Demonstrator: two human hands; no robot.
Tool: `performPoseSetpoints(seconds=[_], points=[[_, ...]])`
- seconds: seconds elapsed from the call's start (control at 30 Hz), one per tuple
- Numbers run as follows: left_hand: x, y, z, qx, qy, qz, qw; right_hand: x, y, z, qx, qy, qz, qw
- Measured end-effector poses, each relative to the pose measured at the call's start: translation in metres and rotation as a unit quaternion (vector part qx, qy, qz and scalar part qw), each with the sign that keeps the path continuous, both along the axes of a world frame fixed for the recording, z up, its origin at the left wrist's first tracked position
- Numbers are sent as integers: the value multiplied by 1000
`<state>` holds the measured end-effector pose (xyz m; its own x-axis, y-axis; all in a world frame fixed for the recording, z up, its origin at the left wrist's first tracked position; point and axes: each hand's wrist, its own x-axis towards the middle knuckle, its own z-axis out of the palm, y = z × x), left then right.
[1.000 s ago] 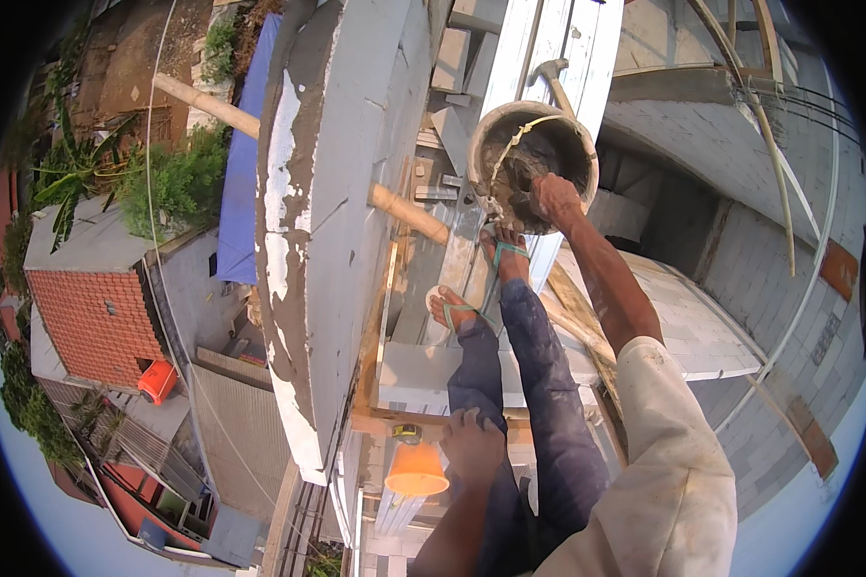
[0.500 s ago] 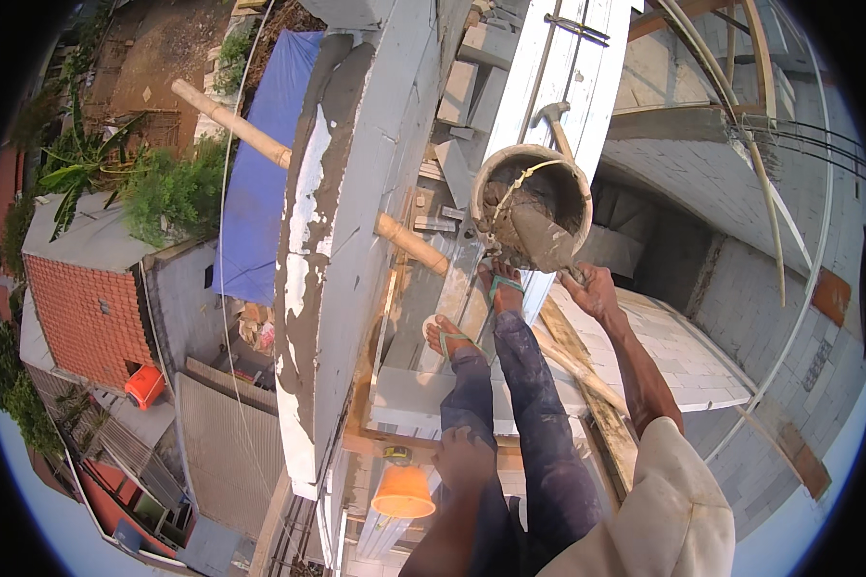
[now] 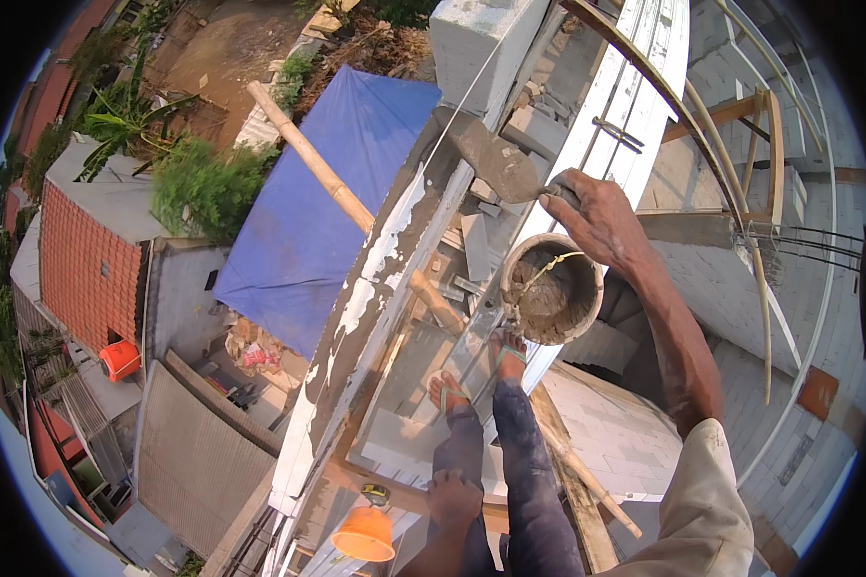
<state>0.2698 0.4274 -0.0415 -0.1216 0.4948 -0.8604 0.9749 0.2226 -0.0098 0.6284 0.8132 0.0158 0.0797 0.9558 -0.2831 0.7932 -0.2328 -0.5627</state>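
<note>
At ten o'clock spreads a blue tarpaulin (image 3: 308, 221); alongside, a long grey wall (image 3: 354, 322), mortar (image 3: 431, 152) smeared over its top, runs from twelve to seven. A round grey bucket (image 3: 585, 310) holding mortar sits at three. At one, a mortar-coated metal trowel (image 3: 498, 162); the right hand's (image 3: 598, 216) fingers clamp it. At six, the left hand (image 3: 454, 498) rests on a dark-blue trouser leg (image 3: 460, 440), finger spacing unclear.
</note>
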Motion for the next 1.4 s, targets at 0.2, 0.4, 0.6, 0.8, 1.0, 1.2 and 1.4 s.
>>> performPoseSetpoints(seconds=[0.2, 0.4, 0.6, 0.8, 1.0, 1.2, 1.4], points=[[-3, -8, -3, 16, 2, 19, 1000, 8, 67, 23, -133, 98, -69, 984], [-2, -4, 1, -2, -1, 22, 1000, 40, 81, 52, -80, 138, -49, 986], [-7, -20, -7, 108, -9, -11, 994, 70, 106, 71, 18, 159, 52, 986], [-9, -17, -10, 104, -36, -22, 994, 134, 58, 65, -4, 251, 48, 967], [4, -1, 0, -13, 8, 7, 1000, 124, -120, 8, -159, 309, -187, 919], [10, 13, 0, -51, 24, 19, 998, 65, -251, -142, -331, 26, -178, 926], [8, 11, -3, -33, 39, 14, 999, 33, -269, -258, -199, -28, -53, 978]])
